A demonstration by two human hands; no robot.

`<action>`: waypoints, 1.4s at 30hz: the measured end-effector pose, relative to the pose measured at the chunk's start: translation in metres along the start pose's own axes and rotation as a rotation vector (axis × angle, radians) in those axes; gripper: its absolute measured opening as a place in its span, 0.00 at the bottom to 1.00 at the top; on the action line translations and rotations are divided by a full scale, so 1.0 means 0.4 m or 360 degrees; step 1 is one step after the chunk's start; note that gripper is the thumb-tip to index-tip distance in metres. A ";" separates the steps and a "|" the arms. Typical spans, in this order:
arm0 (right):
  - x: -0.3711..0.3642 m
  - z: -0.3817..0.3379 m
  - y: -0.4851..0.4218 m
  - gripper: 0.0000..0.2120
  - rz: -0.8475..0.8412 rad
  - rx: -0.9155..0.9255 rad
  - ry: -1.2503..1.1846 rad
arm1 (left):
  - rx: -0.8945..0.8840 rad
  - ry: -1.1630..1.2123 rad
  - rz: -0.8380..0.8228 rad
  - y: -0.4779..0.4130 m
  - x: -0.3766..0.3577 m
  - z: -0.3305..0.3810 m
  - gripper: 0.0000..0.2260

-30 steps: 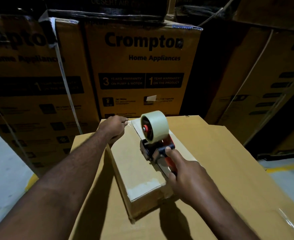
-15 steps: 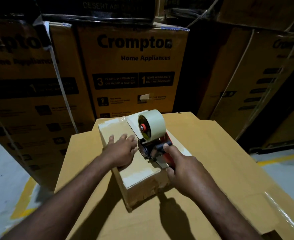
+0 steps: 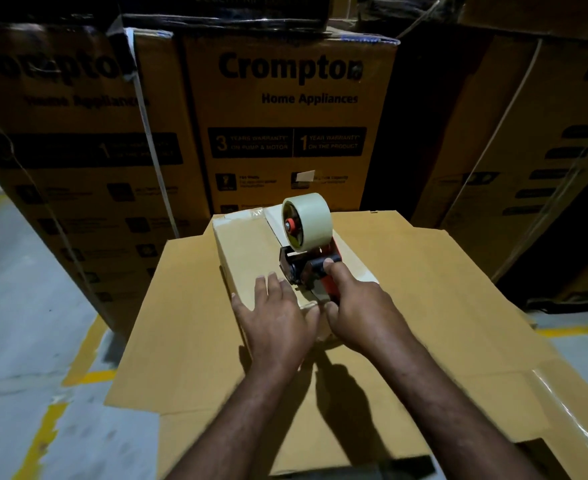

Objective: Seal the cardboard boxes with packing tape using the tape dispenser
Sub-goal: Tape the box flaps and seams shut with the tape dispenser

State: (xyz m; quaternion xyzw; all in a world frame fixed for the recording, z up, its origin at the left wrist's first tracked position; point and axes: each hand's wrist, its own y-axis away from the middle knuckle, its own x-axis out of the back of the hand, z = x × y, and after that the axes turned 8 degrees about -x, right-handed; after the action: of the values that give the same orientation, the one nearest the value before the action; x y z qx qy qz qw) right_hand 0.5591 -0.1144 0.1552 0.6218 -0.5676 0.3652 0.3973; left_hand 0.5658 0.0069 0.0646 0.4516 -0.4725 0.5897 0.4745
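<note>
Small box (image 3: 251, 251): left hand (image 3: 278, 318) flat on top; right hand (image 3: 361, 313) grips dispenser (image 3: 311, 268).

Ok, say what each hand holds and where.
The right hand grips the tape dispenser by its handle; the left hand presses flat on the small box, holding nothing.

small box (image 3: 247, 252): matt brown cardboard | tape roll (image 3: 311, 221): glossy pale plastic film | tape dispenser (image 3: 315, 271): red and black plastic | floor (image 3: 25, 323): rough grey concrete
</note>
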 end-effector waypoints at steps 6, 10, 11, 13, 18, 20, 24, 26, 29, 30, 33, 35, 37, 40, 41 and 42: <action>0.001 0.014 0.015 0.27 0.0015 0.0057 -0.0054 | 0.0170 0.0133 0.0142 -0.012 -0.018 0.012 0.36; 0.022 0.036 0.062 0.25 0.0043 0.0139 -0.0019 | 0.0188 0.0149 0.0210 -0.010 -0.020 0.009 0.36; 0.026 0.042 0.076 0.24 0.0054 0.0147 -0.0027 | 0.0180 0.0135 0.0217 -0.008 -0.019 0.009 0.35; 0.030 0.052 0.101 0.22 0.0069 0.0149 -0.0043 | 0.0155 0.0099 0.0203 -0.004 -0.020 0.010 0.35; 0.025 0.071 0.139 0.24 0.0097 0.0114 -0.0024 | -0.0015 0.0045 0.0083 -0.013 -0.011 -0.003 0.39; 0.018 0.075 0.147 0.25 0.0108 0.0096 -0.0034 | -0.0220 -0.0037 -0.0082 -0.044 0.003 -0.035 0.43; 0.008 0.082 0.150 0.27 0.0100 0.0074 -0.0072 | -0.0434 0.0131 -0.0337 -0.102 0.044 -0.093 0.49; 0.003 0.081 0.149 0.28 0.0111 0.0069 -0.0059 | -0.0424 0.0206 -0.0310 -0.104 0.045 -0.096 0.48; 0.001 0.082 0.150 0.28 0.0116 0.0034 -0.0060 | -0.0403 0.0243 -0.0283 -0.099 0.029 -0.099 0.48; 0.000 0.084 0.154 0.28 0.0118 0.0026 -0.0063 | -0.0397 0.0254 -0.0276 -0.097 0.025 -0.102 0.48; -0.008 0.092 0.173 0.29 0.0135 0.0024 -0.0076 | -0.0379 0.0292 -0.0238 -0.090 0.019 -0.107 0.47; -0.013 0.096 0.182 0.29 0.0153 0.0026 -0.0074 | -0.0390 0.0290 -0.0219 -0.087 0.014 -0.104 0.46; -0.011 0.101 0.188 0.29 0.0165 0.0035 -0.0084 | -0.0386 0.0298 -0.0210 -0.086 0.010 -0.100 0.44; -0.009 0.111 0.201 0.28 0.0146 0.0046 -0.0104 | -0.0402 0.0265 -0.0214 -0.088 0.012 -0.102 0.36; -0.012 0.114 0.209 0.28 0.0143 0.0047 -0.0103 | -0.0431 0.0235 -0.0215 -0.089 0.013 -0.104 0.32; -0.017 0.116 0.218 0.28 0.0144 0.0046 -0.0101 | -0.0454 0.0212 -0.0224 -0.089 0.015 -0.104 0.29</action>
State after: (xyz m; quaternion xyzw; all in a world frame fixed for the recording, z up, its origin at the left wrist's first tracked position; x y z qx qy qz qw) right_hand 0.4719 -0.1571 0.1365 0.6124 -0.6022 0.3711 0.3531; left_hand 0.5966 0.0522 0.0689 0.3715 -0.4862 0.5105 0.6041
